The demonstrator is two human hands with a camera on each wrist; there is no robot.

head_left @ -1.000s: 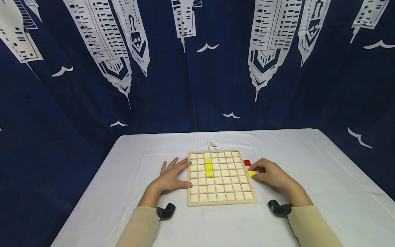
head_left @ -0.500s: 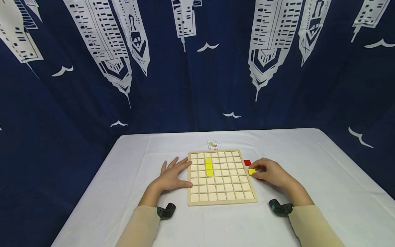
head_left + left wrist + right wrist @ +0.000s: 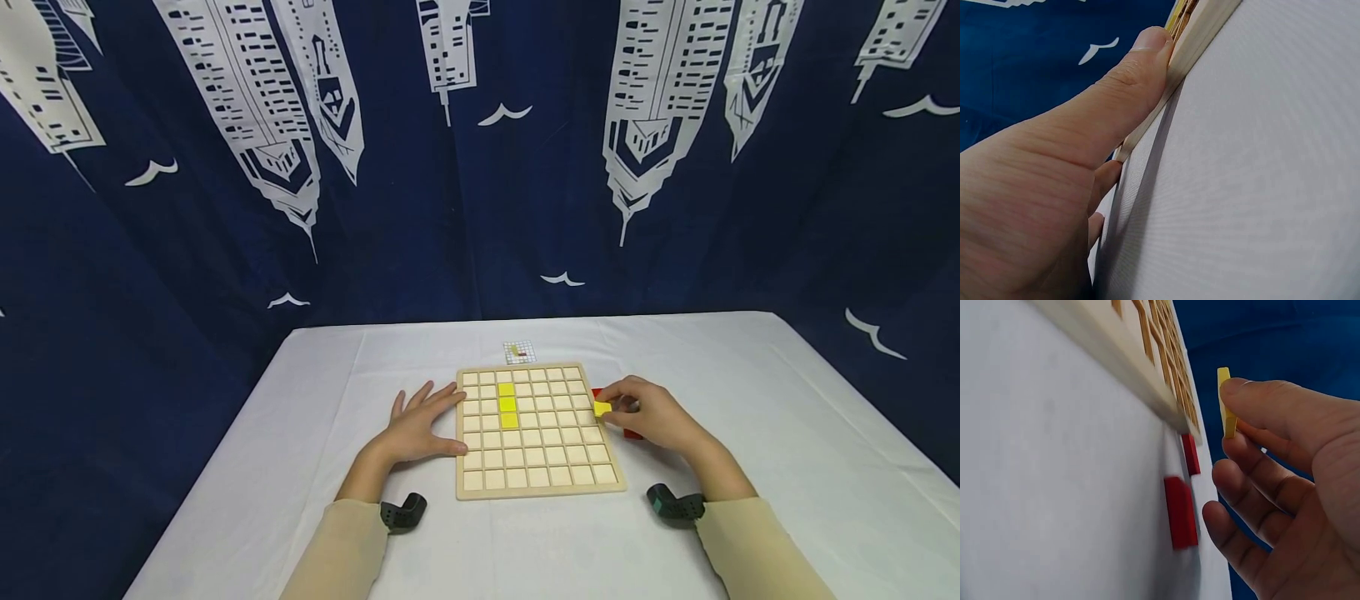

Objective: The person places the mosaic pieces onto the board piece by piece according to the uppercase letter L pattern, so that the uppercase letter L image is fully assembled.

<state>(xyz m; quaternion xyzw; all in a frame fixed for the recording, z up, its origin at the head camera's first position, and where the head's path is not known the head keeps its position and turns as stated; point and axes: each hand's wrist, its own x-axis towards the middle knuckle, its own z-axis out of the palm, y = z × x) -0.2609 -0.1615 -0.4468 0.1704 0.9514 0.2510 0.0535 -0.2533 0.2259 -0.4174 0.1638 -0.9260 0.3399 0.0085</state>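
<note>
A wooden grid board (image 3: 540, 493) lies on the white table, with three yellow tiles (image 3: 507, 404) in one column of its cells. Spread fingers and thumb of the left hand (image 3: 415, 432) rest on the board's left edge; the left wrist view shows the thumb on the frame (image 3: 1194, 53). Between thumb and fingertips the right hand (image 3: 656, 417) pinches a yellow tile (image 3: 602, 409), at the board's right edge in the head view. In the right wrist view this tile (image 3: 1227, 406) is raised off the table. Two red tiles (image 3: 1180, 514) (image 3: 1190, 454) lie beneath, beside the board.
A small printed grid card (image 3: 519, 352) lies behind the board. Beyond the table (image 3: 375, 358) hangs a dark blue cloth (image 3: 480, 208) with white building and bird prints. Each wrist wears a black device, the left one (image 3: 403, 513) and the right one (image 3: 677, 505).
The right hand has lifted the yellow tile and moved it left to the board's edge. A red tile beneath the right hand has come into view. The left hand stays in place.
</note>
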